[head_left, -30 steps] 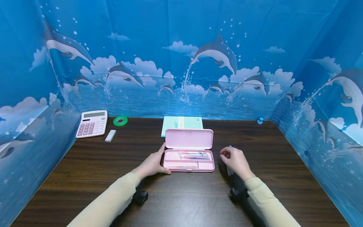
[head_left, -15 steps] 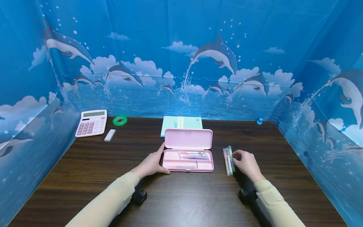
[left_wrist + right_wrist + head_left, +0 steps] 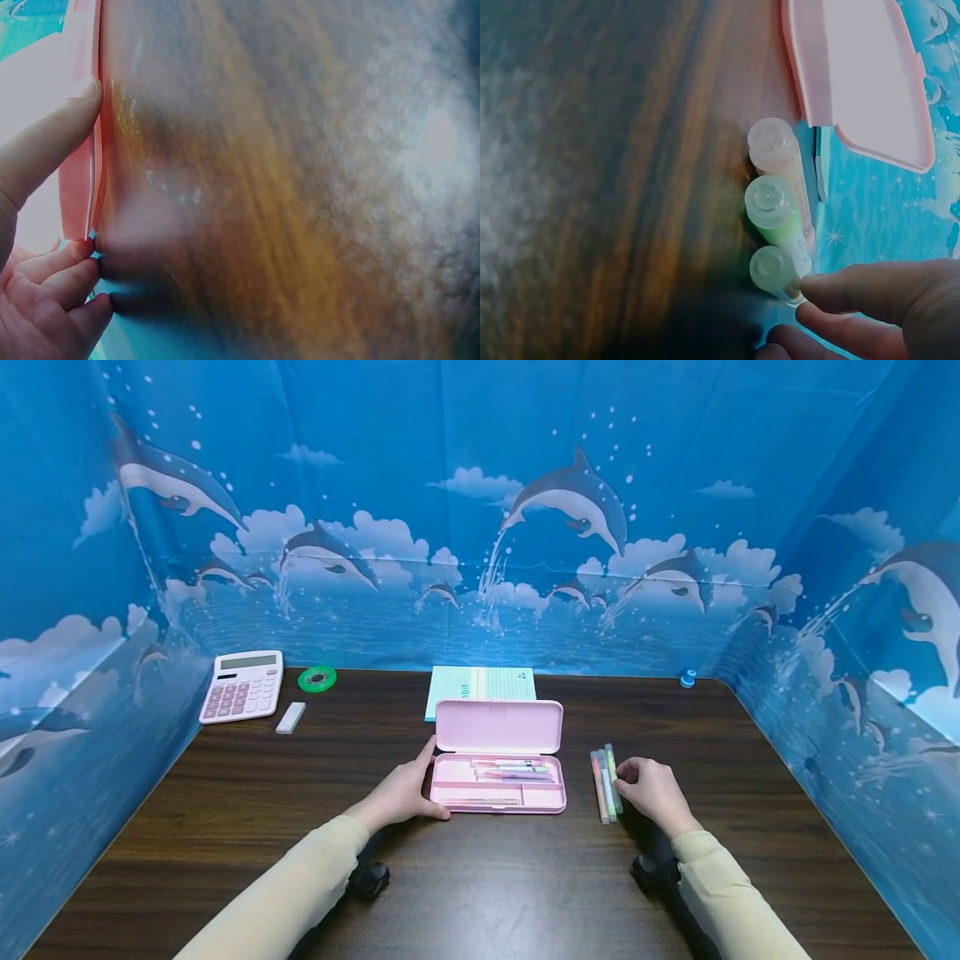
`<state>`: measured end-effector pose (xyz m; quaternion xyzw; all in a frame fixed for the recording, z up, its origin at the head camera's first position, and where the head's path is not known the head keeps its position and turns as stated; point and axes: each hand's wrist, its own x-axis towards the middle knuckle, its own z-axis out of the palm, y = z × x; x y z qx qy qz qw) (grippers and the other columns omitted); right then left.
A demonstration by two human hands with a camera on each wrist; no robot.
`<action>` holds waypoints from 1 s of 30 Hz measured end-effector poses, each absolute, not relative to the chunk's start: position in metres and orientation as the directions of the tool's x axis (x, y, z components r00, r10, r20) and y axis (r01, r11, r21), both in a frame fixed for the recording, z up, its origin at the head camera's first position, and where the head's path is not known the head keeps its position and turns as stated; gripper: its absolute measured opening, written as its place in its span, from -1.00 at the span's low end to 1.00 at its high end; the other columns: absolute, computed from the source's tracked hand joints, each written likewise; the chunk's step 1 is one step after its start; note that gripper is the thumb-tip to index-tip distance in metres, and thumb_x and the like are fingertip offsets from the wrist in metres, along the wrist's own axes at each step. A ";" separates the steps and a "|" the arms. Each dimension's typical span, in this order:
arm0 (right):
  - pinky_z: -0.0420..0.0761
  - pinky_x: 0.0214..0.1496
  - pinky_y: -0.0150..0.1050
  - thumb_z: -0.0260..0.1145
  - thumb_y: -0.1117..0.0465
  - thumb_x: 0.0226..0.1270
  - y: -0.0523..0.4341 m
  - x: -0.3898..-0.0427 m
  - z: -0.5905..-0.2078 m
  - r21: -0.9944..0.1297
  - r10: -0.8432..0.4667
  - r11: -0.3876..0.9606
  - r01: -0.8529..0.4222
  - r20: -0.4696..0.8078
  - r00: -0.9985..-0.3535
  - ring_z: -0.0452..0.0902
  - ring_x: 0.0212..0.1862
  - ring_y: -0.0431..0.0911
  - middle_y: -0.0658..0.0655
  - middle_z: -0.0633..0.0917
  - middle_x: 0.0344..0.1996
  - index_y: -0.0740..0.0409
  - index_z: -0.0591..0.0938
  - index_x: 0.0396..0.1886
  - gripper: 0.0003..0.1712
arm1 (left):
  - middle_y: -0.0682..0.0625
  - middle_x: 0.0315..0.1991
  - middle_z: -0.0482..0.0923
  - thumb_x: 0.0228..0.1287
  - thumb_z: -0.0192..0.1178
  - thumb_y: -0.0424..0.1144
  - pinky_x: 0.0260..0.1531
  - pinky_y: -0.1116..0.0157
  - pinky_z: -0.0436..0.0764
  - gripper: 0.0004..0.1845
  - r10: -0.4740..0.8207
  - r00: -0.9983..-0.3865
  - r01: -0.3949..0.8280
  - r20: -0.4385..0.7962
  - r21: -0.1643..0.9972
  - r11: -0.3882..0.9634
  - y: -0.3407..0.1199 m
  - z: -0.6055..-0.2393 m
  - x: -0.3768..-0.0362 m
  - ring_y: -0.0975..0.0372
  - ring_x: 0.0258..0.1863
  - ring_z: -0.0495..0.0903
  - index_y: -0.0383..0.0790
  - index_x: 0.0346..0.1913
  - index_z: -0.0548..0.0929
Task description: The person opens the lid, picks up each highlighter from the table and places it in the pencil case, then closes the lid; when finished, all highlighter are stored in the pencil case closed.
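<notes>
Far left, back of the table [image 3: 225,827]: pink calculator [image 3: 242,685], white eraser [image 3: 291,717] just in front of it, green tape roll [image 3: 318,678] to its right. Centre: pink pencil case [image 3: 498,756] lies open, lid tilted up at the back, several pens [image 3: 512,768] in the tray; a teal notepad [image 3: 481,684] sits just behind the lid. Left hand [image 3: 402,792] braces the case's left end, thumb up along the side edge, fingers relaxed along the front corner; the left wrist view shows the thumb [image 3: 45,146] flat against the pink wall, not wrapped round it. Just right of the case, apart from it: three highlighters [image 3: 606,772] lying side by side on the table, touching each other. Right hand [image 3: 654,792] is at the rightmost one; the right wrist view shows fingertips [image 3: 832,291] curled and pinching that highlighter near its cap, the other two untouched. Far right, back corner: small blue object [image 3: 687,678], too small to identify.
</notes>
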<state>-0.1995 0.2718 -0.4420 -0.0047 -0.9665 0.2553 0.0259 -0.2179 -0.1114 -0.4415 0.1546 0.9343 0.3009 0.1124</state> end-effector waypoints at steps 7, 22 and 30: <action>0.56 -0.29 -0.10 0.34 0.24 0.16 0.271 -0.201 -0.438 -0.481 0.044 0.876 0.036 0.004 -0.999 0.47 -0.42 -0.03 0.22 0.67 -0.41 0.37 0.66 -0.23 -0.74 | -0.25 0.35 0.27 -0.18 0.55 -0.01 0.21 0.00 0.35 0.32 0.359 -0.928 0.230 -0.104 0.598 0.768 -0.112 -0.442 -0.219 -0.03 0.24 0.38 -0.28 0.50 -0.18; 0.48 -0.56 -0.27 0.26 0.30 0.15 0.273 -0.198 -0.437 -0.493 0.102 0.858 0.142 -0.107 -0.989 0.44 -0.60 -0.12 0.14 0.59 -0.58 0.44 0.62 -0.34 -0.79 | -0.23 0.34 0.30 -0.21 0.56 -0.02 0.20 0.01 0.36 0.33 0.352 -0.930 0.225 -0.105 0.594 0.772 -0.111 -0.445 -0.216 -0.02 0.23 0.40 -0.27 0.51 -0.17; 0.47 -0.58 -0.27 0.23 0.32 0.15 0.279 -0.196 -0.438 -0.517 0.116 0.844 0.145 -0.088 -0.989 0.44 -0.63 -0.12 0.12 0.57 -0.62 0.42 0.62 -0.37 -0.82 | -0.23 0.34 0.30 -0.20 0.56 -0.03 0.21 0.02 0.35 0.33 0.348 -0.933 0.224 -0.095 0.603 0.766 -0.111 -0.444 -0.217 -0.01 0.24 0.39 -0.26 0.51 -0.17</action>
